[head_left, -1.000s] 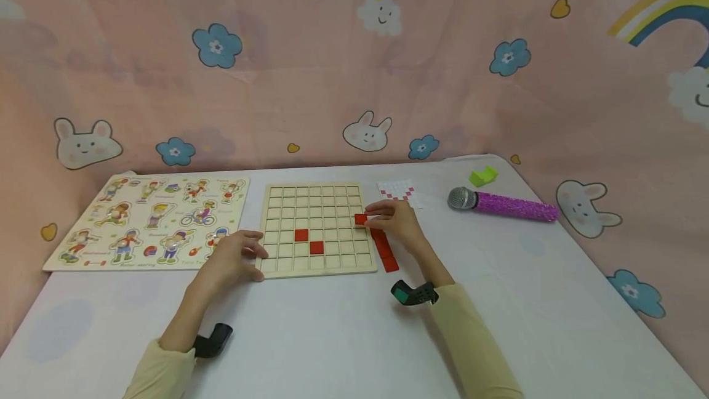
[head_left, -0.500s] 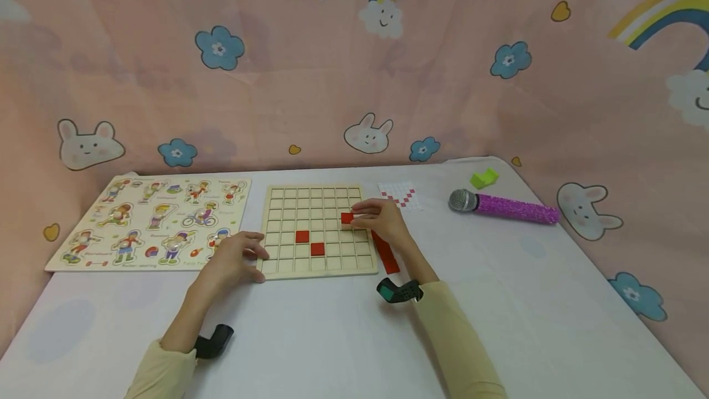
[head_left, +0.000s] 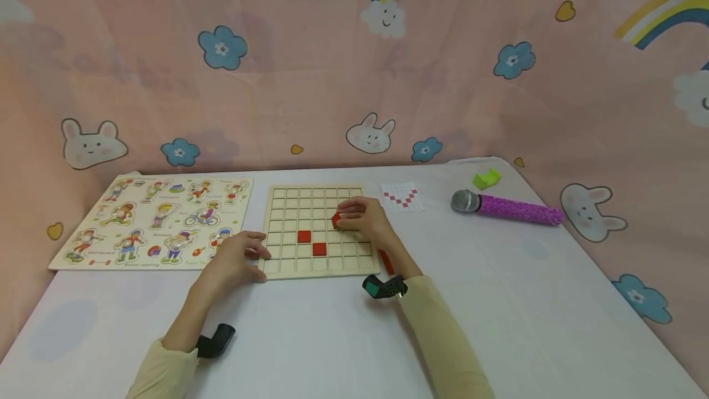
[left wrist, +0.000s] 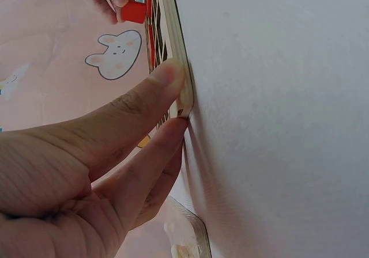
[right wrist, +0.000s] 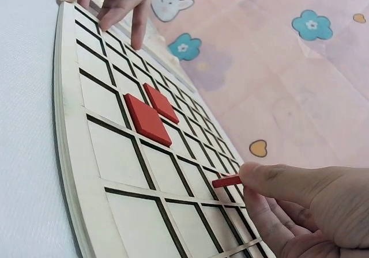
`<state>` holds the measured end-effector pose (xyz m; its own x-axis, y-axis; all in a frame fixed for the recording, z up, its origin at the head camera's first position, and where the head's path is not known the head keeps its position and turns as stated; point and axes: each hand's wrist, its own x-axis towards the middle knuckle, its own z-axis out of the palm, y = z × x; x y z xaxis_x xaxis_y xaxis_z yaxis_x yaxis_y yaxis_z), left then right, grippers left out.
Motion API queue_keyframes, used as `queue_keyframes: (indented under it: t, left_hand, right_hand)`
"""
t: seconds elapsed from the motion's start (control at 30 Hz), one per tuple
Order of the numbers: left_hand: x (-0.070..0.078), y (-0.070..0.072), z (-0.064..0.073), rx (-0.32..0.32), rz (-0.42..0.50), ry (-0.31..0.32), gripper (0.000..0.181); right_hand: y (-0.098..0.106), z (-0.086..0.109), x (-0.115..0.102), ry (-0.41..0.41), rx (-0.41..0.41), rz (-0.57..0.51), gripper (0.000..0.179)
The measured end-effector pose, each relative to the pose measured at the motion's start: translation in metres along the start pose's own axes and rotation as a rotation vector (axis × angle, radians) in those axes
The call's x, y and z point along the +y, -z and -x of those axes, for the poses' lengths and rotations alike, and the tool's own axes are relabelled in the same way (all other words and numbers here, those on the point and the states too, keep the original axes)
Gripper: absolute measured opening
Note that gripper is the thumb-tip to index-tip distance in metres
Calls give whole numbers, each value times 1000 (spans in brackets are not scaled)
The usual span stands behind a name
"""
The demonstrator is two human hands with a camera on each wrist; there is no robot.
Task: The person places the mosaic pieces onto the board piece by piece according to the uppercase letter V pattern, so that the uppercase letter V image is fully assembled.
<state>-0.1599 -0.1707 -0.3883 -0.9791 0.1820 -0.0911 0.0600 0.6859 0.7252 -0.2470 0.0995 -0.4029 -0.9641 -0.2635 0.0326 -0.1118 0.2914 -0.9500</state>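
Observation:
Near the middle of the table lies a square wooden grid board (head_left: 290,266). Two red square tiles sit in its cells, one tile (head_left: 304,236) diagonally next to the other tile (head_left: 319,249). My left hand (head_left: 235,257) holds the board's near left corner between thumb and fingers, also seen closely in the left wrist view. Above the right part of the grid, my right hand (head_left: 365,220) pinches a red tile (right wrist: 226,181) between thumb and fingertips. That tile is tilted on edge in the right wrist view.
More red tiles (head_left: 386,262) lie along the board's right edge, partly hidden by my right arm. Behind them is a pattern card (head_left: 403,197). A purple microphone (head_left: 517,209) and a green piece (head_left: 487,178) lie right. A picture puzzle board (head_left: 149,223) is left.
My right hand has carried the red tile leftward from the board's right edge to over the grid, and the tile has tilted. The left hand stays at the corner.

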Motion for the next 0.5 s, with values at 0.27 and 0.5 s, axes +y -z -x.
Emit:
queue_keyframes:
  t: [0.27, 0.5]
  left_hand:
    - [-1, 0, 0, -1, -4, -14, 28]
    - [-1, -1, -1, -3, -9, 4, 28]
  right_hand:
    - [-5, -5, 4, 10, 0, 16, 30]
    - [-2, -3, 8, 10, -6, 82, 26]
